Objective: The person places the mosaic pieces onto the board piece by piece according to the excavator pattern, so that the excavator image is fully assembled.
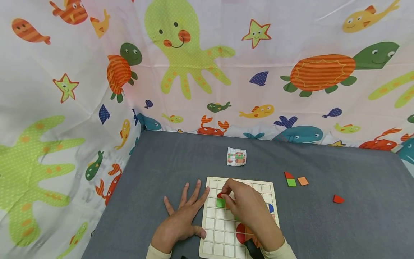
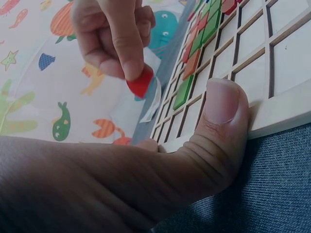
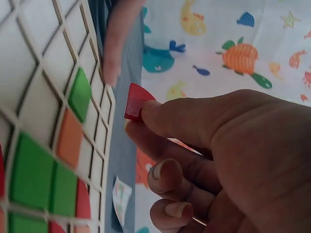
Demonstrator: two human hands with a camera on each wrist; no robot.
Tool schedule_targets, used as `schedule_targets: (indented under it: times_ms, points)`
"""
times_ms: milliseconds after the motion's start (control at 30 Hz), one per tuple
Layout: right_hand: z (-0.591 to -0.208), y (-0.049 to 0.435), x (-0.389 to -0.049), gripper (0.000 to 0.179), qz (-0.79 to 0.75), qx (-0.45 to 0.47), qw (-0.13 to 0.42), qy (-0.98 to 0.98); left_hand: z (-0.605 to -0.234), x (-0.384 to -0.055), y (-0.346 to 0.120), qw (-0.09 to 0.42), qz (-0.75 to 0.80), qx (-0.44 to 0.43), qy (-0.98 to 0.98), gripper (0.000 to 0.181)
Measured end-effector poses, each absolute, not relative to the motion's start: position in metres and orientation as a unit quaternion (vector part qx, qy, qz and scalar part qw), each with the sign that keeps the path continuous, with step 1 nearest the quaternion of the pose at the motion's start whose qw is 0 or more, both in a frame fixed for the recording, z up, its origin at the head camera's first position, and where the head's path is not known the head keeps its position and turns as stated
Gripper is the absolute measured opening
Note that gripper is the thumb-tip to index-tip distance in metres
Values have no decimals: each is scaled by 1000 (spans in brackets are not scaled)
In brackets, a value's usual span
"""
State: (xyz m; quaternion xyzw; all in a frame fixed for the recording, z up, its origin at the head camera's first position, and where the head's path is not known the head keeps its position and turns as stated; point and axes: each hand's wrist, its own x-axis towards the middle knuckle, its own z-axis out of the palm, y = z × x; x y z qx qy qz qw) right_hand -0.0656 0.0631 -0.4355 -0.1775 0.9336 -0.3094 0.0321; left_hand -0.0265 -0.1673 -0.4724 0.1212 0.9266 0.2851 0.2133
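Observation:
Between thumb and forefinger my right hand (image 1: pixel 247 207) pinches a red quarter-round tile (image 3: pixel 137 101), held just above the wooden grid board (image 1: pixel 209 223). The right wrist view shows the tile apart from the board. My left hand (image 1: pixel 181 221) lies with fingers spread at the board's left side, its thumb (image 2: pixel 223 109) on the frame's edge. A green square tile (image 1: pixel 221 203) sits in a cell below the red tile. Further green, orange and red tiles fill other cells, including a red rounded tile (image 1: pixel 240 233); my right hand and wrist hide part of them.
A small printed pattern card (image 1: pixel 236 157) lies behind the board. Right of the board are a loose red tile (image 1: pixel 289 175) touching a green square (image 1: pixel 291 182), an orange square (image 1: pixel 303 181) and another red tile (image 1: pixel 338 199). A printed cloth (image 1: pixel 200 72) hangs behind the grey table (image 1: pixel 174 154).

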Motion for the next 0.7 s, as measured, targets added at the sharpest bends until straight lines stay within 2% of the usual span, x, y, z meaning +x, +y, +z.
schedule_targets:
  times_ms: [300,467,700]
  points:
    - [-448,45,-63,20,-299,-219,30,928,-490,-27,-172,176,290,147,929,137]
    - [-453,41,-63,16,-293,-229,33,928,-497,-27,-174,171,286,149,931,138]
    - [-456,38,-63,10,-286,-238,36,928,-488,-26,-172,183,287,143,929,136]
